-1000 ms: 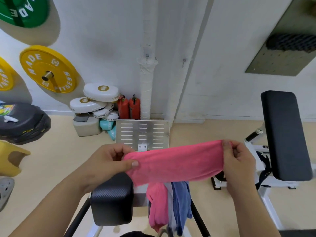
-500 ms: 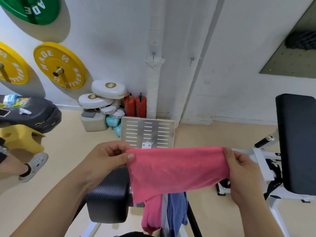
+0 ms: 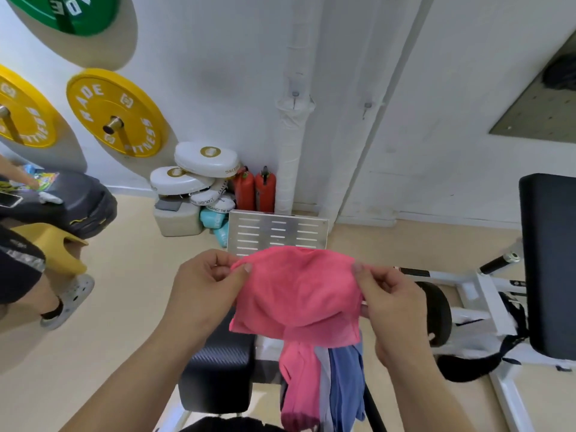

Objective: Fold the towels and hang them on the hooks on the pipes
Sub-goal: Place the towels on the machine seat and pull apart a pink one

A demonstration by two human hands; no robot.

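Fingers [image 3: 246, 269] of left hand [image 3: 205, 291] and right hand [image 3: 389, 300] pinched on top corners of pink towel [image 3: 296, 294], held mid-air at frame centre, partly folded. Both hooks [image 3: 294, 99] on the pipes at 12 o'clock are bare, so nothing hung yet. More towels [image 3: 324, 381] drape at 6 o'clock, unfolded. Est. early in task.

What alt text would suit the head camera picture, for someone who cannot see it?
Two bare hands, left hand and right hand, hold up a folded pink towel by its top corners. Behind are white wall pipes bearing small hooks; more towels hang below.
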